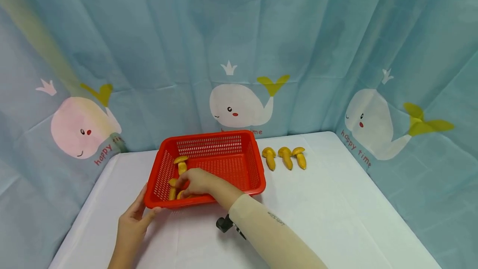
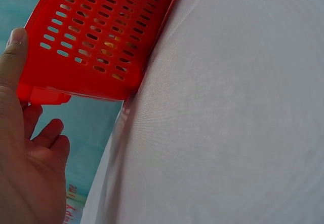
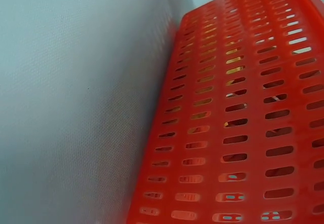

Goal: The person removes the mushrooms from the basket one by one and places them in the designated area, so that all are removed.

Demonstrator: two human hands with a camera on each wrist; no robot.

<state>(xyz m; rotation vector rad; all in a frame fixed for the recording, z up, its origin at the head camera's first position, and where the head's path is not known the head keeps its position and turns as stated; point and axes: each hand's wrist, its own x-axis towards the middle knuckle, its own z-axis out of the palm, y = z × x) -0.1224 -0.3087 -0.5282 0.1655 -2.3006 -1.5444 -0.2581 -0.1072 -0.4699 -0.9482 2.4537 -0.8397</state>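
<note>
- A yellow toy mushroom (image 1: 181,194) lies at the near left corner inside the red basket (image 1: 239,136), under the right hand (image 1: 198,181); the fingers curl down over it and seem to pinch it, though the hand hides the contact itself.
- Just beside it lie two more mushrooms in the basket: one (image 1: 172,189) against the left wall, another (image 1: 181,163) further back with its cap toward the far side.
- The left hand (image 1: 132,219) grips the near left corner of the basket, thumb on the rim, fingers (image 2: 48,133) curled beneath the lip in the left wrist view.
- The basket stands on the white counter (image 1: 336,211), toward its left half.
- To the right of the basket, apart from it, three mushrooms (image 1: 285,157) lie in a row on the counter, caps toward the back.
- A blue curtain (image 1: 239,53) printed with white whales hangs behind and at both sides.
- The right wrist view shows only the basket's slotted wall (image 3: 243,133) and the counter beside it.
</note>
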